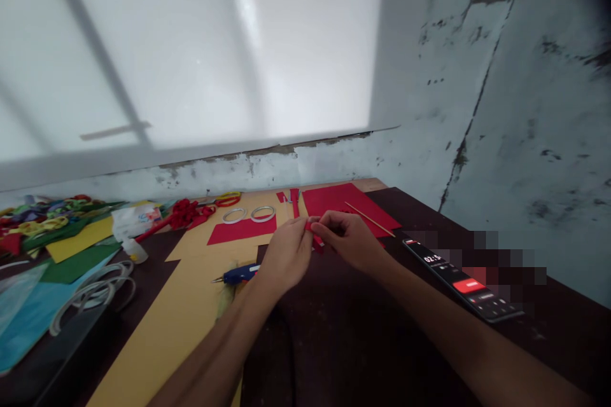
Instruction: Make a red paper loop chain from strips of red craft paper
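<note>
Both my hands meet over the dark table, fingers pinched round a small red strip (317,241) that looks like felt or paper. My left hand (290,253) grips it from the left, and my right hand (351,238) pinches it from the right. Most of the strip is hidden by my fingers. Just beyond lies a large red sheet (351,200) with a thin wooden stick (370,219) across it. Left of my hands, a smaller red piece (238,233) carries two rolls of tape (263,213). Beside my left forearm rests a blue glue gun (238,275).
A phone (461,280) lies at the right. Tan card (162,311) covers much of the left side. Further left are a black box (71,356), a coiled white cable (95,289), a small bottle (135,250), yellow scissors (228,198), a red flower (188,213) and coloured scraps (42,222).
</note>
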### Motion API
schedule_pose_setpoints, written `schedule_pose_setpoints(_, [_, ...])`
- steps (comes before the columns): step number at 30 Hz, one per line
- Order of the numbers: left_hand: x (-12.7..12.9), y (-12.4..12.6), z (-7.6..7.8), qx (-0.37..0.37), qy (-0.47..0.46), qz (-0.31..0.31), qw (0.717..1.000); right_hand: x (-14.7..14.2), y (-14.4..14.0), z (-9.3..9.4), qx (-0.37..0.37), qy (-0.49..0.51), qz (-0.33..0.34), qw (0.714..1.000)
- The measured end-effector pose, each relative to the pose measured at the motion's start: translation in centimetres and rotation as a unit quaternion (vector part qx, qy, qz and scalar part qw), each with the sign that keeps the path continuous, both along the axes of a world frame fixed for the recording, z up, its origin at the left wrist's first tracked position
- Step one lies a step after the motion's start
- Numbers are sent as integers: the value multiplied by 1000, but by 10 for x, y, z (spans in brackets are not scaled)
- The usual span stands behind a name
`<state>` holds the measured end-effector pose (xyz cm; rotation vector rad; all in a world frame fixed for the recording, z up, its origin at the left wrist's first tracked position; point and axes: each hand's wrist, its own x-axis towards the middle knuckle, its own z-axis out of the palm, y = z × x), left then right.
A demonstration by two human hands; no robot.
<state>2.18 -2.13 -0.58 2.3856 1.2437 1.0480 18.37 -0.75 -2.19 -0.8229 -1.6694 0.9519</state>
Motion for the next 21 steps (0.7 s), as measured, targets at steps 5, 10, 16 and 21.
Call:
schedule_pose_setpoints(5, [5, 0, 0, -69, -64, 9, 996, -4, 0, -4, 22, -9, -3, 1000])
schedule_pose_setpoints(10, [2, 9, 0, -114, -160, -39, 980, -3, 1, -4, 59, -30, -36, 997])
schedule_pose_setpoints(16, [-2, 18, -2, -243, -259, -60, 933, -2, 5, -6, -18, -19, 40, 999])
schedule_pose_setpoints(21, [-8, 29, -8, -208, -340, -4, 917, -2, 9, -10, -81, 11, 2, 997])
